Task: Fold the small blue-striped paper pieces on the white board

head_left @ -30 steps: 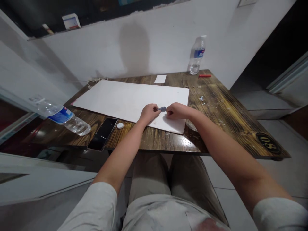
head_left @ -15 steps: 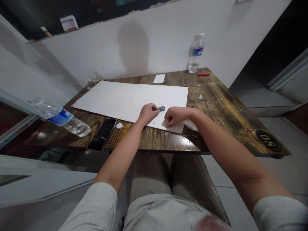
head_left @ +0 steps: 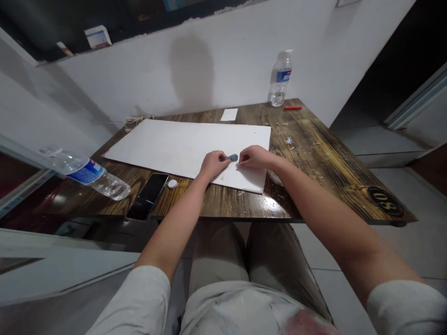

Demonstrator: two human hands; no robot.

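Observation:
My left hand (head_left: 213, 163) pinches a small grey-blue ridged piece (head_left: 233, 157) by its narrow end, between thumb and fingertips. The piece's wider, rounded end points right, just over the white board (head_left: 167, 139). I cannot make out what it is made of. My right hand (head_left: 254, 157) is closed in a pinch a little to the right of that wide end, apart from it. Whatever its fingertips hold, if anything, is too small or hidden to name. Both hands are over the right part of the board.
A phone (head_left: 148, 195), a white cap (head_left: 172, 184) and a lying plastic bottle (head_left: 92, 174) are at left. Behind are a paper slip (head_left: 229, 114), an upright bottle (head_left: 281, 79) and a red stick (head_left: 293, 108). A small white star-shaped piece (head_left: 288, 140) lies among scraps at right.
My right hand has moved up and away from me, from the board's near edge to beside the ridged piece. My left hand keeps its pinch in nearly the same spot.

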